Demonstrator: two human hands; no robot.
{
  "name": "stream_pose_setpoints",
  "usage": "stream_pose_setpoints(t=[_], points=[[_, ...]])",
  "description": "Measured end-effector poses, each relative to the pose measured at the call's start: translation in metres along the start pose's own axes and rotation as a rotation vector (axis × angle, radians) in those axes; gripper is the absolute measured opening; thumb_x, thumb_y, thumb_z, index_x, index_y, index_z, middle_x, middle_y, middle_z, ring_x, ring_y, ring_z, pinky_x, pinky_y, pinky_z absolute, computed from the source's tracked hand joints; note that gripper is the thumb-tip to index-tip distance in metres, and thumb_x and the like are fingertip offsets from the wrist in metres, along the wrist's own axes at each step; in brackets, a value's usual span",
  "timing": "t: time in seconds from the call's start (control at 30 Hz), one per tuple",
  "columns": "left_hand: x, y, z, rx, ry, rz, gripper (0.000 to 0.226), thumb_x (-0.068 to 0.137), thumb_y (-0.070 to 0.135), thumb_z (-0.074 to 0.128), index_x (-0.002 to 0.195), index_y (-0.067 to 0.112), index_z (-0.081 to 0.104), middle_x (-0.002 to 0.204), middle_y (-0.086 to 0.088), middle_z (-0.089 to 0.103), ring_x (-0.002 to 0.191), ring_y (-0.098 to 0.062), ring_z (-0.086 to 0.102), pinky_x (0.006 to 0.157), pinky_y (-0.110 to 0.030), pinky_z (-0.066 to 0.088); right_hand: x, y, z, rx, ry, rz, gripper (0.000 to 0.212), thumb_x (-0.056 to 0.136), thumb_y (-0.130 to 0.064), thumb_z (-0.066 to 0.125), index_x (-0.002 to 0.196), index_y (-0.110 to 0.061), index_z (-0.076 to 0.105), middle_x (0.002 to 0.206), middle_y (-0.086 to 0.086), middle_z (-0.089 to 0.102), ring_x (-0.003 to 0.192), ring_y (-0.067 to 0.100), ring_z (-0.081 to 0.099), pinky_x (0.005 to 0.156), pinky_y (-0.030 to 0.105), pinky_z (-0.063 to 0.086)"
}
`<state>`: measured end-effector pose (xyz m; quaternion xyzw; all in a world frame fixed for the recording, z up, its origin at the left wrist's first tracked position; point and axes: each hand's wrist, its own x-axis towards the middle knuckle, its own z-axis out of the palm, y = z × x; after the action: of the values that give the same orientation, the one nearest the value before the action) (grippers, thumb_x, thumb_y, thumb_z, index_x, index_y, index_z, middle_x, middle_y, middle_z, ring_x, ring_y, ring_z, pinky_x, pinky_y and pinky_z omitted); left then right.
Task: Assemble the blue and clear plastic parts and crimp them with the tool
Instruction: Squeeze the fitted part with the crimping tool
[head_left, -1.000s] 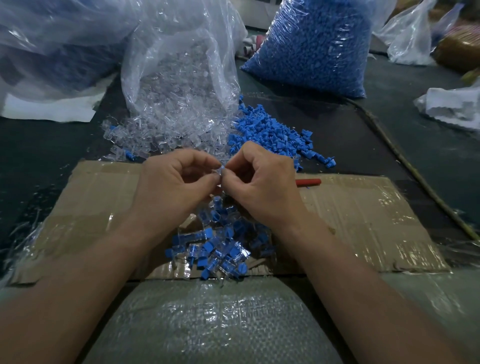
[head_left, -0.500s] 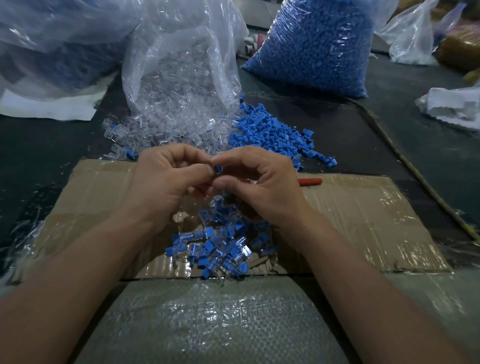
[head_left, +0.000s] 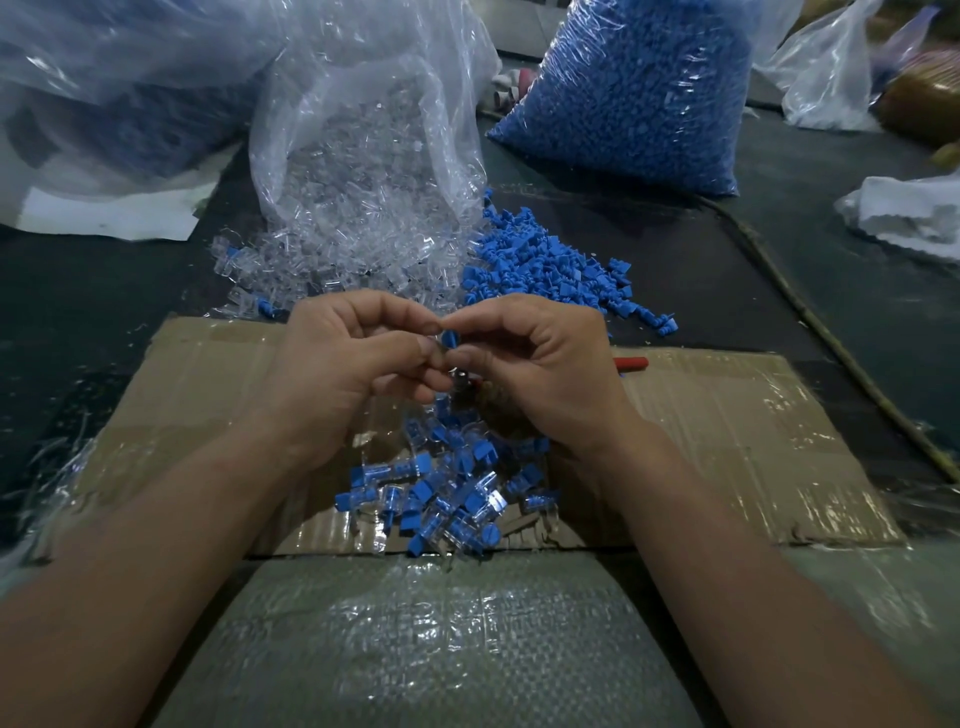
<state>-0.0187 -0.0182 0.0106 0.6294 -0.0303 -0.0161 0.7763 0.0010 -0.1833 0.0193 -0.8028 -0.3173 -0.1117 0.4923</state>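
**Item 1:** small blue plastic part (head_left: 451, 339). Pinched between thumb and forefinger of the right hand (head_left: 540, 374), remaining fingers curled beneath. Held in the air above the brown taped cardboard sheet (head_left: 727, 441). Long axis roughly upright in the view.

**Item 2:** small clear plastic part (head_left: 443, 347). Only a pale sliver shows, nipped at the thumb and forefinger tips of the left hand (head_left: 343, 374), whose fingers are curled. Its opening cannot be made out.

**Governing relation:** the clear part lies immediately left of the blue part, touching or very nearly so. The fingertips of both hands meet at one spot, neither hand the nearer. Judged step: seating blue into clear with a short push along the blue part's own axis. Any tilt between the two would likely jam it.

**Item 3:** red-handled object (head_left: 631, 363), presumed the tool. On the cardboard just right of the right hand, largely hidden, ungripped. The right hand is the nearer to it.

**Stock:** heap of joined blue-and-clear pieces (head_left: 441, 493) below the hands; loose blue parts (head_left: 545, 270) and loose clear parts (head_left: 337, 260) beyond, on the dark surface (head_left: 727, 270)
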Motion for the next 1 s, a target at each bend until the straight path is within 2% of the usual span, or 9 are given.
stream_pose_setpoints(t=[0.2,0.43,0.7,0.87,0.93,1.0], points=[[0.000,0.000,0.000,0.015,0.000,-0.013,0.017,0.059,0.009,0.066,0.076,0.006,0.064,0.063,-0.014,0.068,0.053,-0.020,0.067,0.046,-0.019,0.052,-0.001,-0.001,0.000,-0.019,0.013,0.000,0.026,0.072,-0.004,0.072,0.097,0.000,0.069,0.088,-0.002,0.064,0.083,0.010,0.065,0.076,0.021,0.054],[0.000,0.000,0.001,0.020,-0.003,-0.023,0.008,0.059,0.009,0.068,0.064,0.016,0.069,0.064,-0.014,0.069,0.053,-0.020,0.067,0.046,-0.020,0.052,0.001,-0.001,-0.001,-0.042,0.019,-0.021,0.025,0.072,0.000,0.072,0.097,0.001,0.069,0.090,0.008,0.070,0.084,0.011,0.065,0.078,0.022,0.054],[0.001,0.000,0.001,0.100,0.016,-0.005,0.008,0.054,0.017,0.070,0.060,0.023,0.071,0.058,-0.008,0.068,0.050,-0.016,0.066,0.047,-0.019,0.052,0.001,-0.004,0.000,-0.083,-0.017,-0.033,0.027,0.072,-0.003,0.073,0.097,0.000,0.069,0.091,0.009,0.070,0.085,0.012,0.064,0.079,0.023,0.054],[0.002,-0.003,-0.004,0.054,0.104,-0.002,0.007,0.057,0.015,0.072,0.063,0.019,0.072,0.065,-0.010,0.070,0.054,-0.016,0.066,0.049,-0.022,0.052,0.003,-0.002,-0.021,-0.201,-0.068,0.182,0.029,0.075,-0.023,0.073,0.101,-0.014,0.068,0.086,-0.024,0.056,0.080,-0.010,0.057,0.081,0.006,0.044],[0.002,-0.003,-0.005,0.057,0.140,0.013,0.008,0.058,0.015,0.072,0.064,0.020,0.072,0.066,-0.010,0.070,0.055,-0.016,0.066,0.051,-0.023,0.053,0.002,0.002,-0.036,-0.244,-0.084,0.311,0.023,0.074,-0.028,0.073,0.096,-0.025,0.068,0.081,-0.027,0.056,0.078,-0.016,0.055,0.074,0.001,0.041],[0.003,-0.002,-0.006,0.075,0.151,0.035,0.008,0.057,0.017,0.072,0.063,0.022,0.073,0.065,-0.009,0.070,0.054,-0.015,0.066,0.051,-0.020,0.052,0.001,0.006,-0.050,-0.305,-0.162,0.459,0.020,0.073,-0.032,0.073,0.091,-0.032,0.065,0.081,-0.024,0.059,0.079,-0.012,0.056,0.067,0.005,0.042]])
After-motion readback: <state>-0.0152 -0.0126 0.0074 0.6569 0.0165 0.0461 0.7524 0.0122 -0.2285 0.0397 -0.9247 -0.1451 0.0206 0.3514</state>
